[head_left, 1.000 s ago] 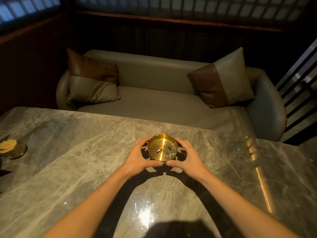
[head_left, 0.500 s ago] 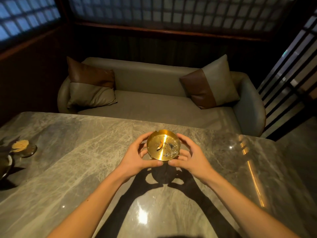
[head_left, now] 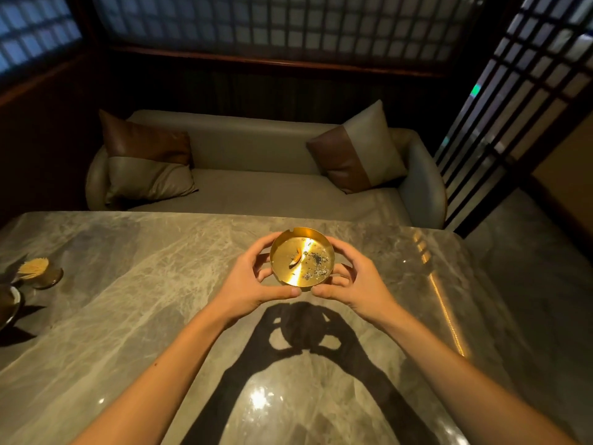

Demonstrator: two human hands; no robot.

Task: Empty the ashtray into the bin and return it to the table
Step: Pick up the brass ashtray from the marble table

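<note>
Marble table (head_left: 134, 284) below, far edge near. I held ashtray (head_left: 301, 256) aloft, left hand (head_left: 247, 284) and right hand (head_left: 356, 284) gripping rim. Butt (head_left: 296, 261), ash (head_left: 316, 266) inside; no bin seen. Emptying, return left.

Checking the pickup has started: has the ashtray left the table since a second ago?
Yes. The ashtray has risen off the table; its shadow now falls separately, nearer the person.

This looks like a private booth in a restaurant or lounge, with dim light. A grey marble table (head_left: 128, 284) stands before a padded sofa (head_left: 256, 175) with two brown-and-grey cushions (head_left: 144, 162). A toothpick holder (head_left: 38, 273) stands at the table's left edge. Dark wooden lattice screens (head_left: 513, 123) close the room.
</note>
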